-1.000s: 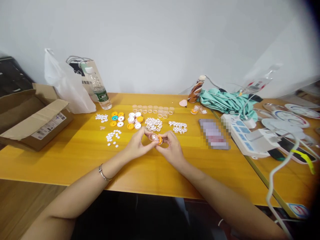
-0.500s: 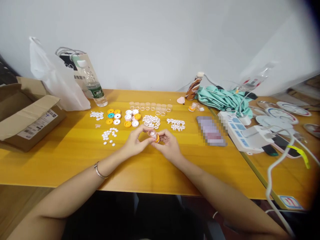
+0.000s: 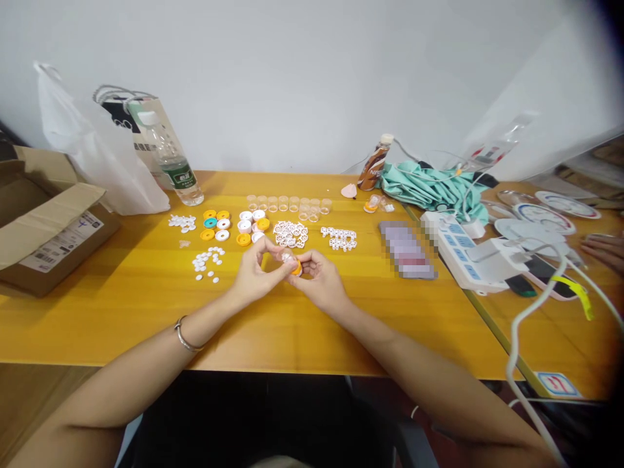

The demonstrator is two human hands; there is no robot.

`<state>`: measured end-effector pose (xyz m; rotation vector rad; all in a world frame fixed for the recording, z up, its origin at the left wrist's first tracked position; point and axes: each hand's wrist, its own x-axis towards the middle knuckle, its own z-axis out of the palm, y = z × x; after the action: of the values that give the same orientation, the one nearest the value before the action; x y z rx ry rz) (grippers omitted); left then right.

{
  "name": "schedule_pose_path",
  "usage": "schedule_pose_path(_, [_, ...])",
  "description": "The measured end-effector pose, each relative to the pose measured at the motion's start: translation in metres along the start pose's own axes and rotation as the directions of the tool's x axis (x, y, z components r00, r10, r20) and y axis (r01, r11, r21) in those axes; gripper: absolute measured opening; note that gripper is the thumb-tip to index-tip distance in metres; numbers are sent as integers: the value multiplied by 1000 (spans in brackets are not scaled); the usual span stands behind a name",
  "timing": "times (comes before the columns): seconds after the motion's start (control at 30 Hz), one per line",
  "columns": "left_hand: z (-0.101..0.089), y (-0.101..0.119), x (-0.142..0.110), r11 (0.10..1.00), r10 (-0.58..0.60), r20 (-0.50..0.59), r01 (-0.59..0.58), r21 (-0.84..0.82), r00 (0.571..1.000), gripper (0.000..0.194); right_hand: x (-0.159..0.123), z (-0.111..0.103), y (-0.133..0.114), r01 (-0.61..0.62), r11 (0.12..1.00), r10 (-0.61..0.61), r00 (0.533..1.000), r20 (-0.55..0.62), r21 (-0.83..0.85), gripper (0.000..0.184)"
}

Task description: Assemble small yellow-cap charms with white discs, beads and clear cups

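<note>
My left hand (image 3: 257,270) and my right hand (image 3: 316,279) meet above the yellow table (image 3: 146,305), fingers pinched together. Between them sits a small clear vial with an orange cap (image 3: 294,264); both hands grip it. Just beyond lie orange, white and teal round caps (image 3: 234,224), a heap of white lattice pieces (image 3: 290,234), a second white heap (image 3: 340,238), small white discs (image 3: 207,262) and a row of clear vials (image 3: 287,204). A bangle circles my left wrist.
A cardboard box (image 3: 43,227), white plastic bag (image 3: 92,149) and water bottle (image 3: 168,159) stand at left. A blurred phone (image 3: 407,249), power strip (image 3: 468,257), teal cloth (image 3: 433,188) and brown bottle (image 3: 373,164) lie right. Another person's hand (image 3: 604,250) shows at far right.
The view has drifted rightward, so the table's items sit further left in frame. My hands stay pinched on the small vial. Another person's hand has come into sight at the right edge.
</note>
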<state>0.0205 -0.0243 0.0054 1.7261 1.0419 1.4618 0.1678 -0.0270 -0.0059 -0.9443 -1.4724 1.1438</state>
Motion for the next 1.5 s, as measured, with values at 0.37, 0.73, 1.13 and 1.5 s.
schedule_pose_path(0.37, [0, 0, -6, 983, 44, 103, -24, -183, 994, 41, 11, -1, -6, -111, 966, 104, 994, 42, 233, 37])
schedule_pose_path(0.73, [-3, 2, 0, 976, -23, 51, 34, -215, 998, 19, 5, -2, -7, -116, 978, 109, 993, 50, 171, 36])
schedule_pose_path(1.13, [-5, 7, -4, 949, 38, 47, -21, -314, 998, 13, 5, 1, -10, -152, 956, 140, 988, 67, 250, 38])
schedule_pose_path(1.5, [-3, 8, -5, 963, -63, 55, 75, -261, 996, 23, -1, 1, -10, -86, 986, 77, 995, 69, 143, 35])
